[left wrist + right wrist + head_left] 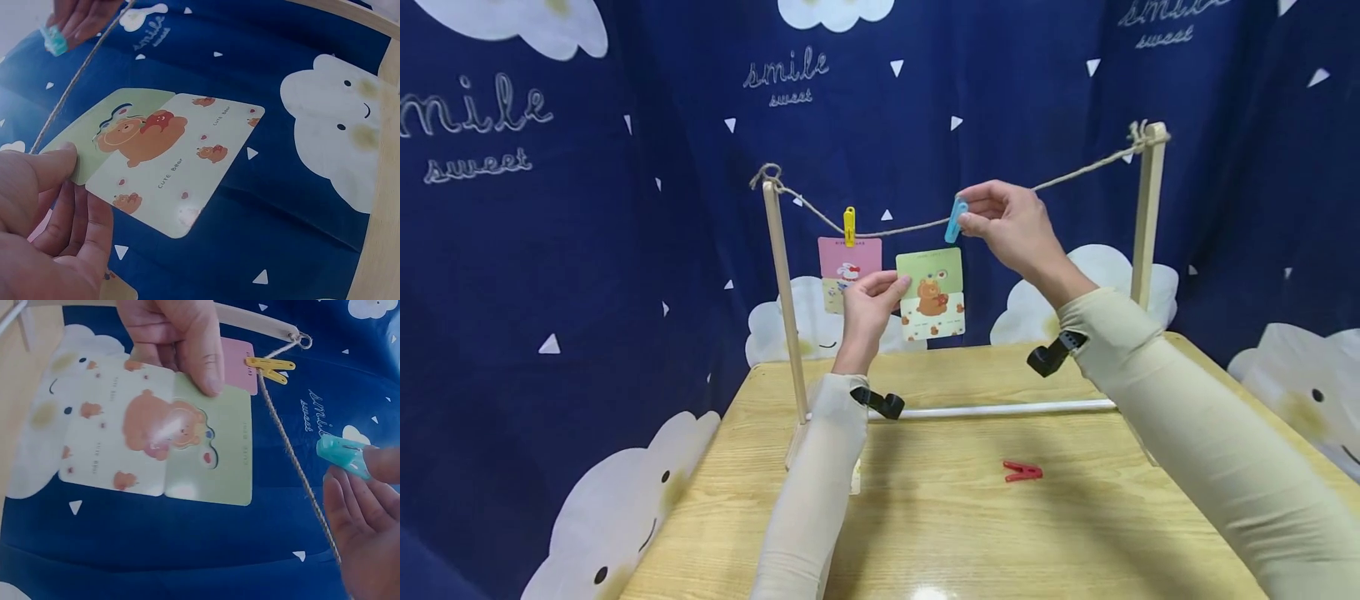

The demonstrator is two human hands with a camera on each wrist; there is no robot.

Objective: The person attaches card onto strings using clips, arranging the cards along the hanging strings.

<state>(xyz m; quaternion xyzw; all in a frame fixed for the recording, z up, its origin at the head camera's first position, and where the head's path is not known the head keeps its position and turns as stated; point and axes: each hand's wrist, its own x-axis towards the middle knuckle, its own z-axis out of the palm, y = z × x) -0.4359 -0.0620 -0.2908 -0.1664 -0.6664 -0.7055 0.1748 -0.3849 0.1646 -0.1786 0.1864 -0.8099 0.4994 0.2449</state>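
Observation:
My left hand (pixel 870 315) pinches the left edge of a green and white bear card (pixel 931 300) between thumb and fingers. The card hangs just below the twine line (pixel 910 228); in the right wrist view a gap shows between them. In my right hand (pixel 1011 227) a light blue clothespin (pixel 956 220) is pinched, close to the twine and above the card's upper right corner. A pink card (pixel 850 257) hangs from the line under a yellow clothespin (pixel 849 227), partly hidden behind my left hand.
Wooden posts (pixel 1147 217) hold up the twine at both ends, joined low down by a white bar (pixel 1007 409). On the wooden table (pixel 940 517) lies a red clothespin (pixel 1022 472). Part of another card (pixel 855 477) shows beside my left sleeve. A dark blue cloud-print curtain (pixel 685 250) surrounds the table.

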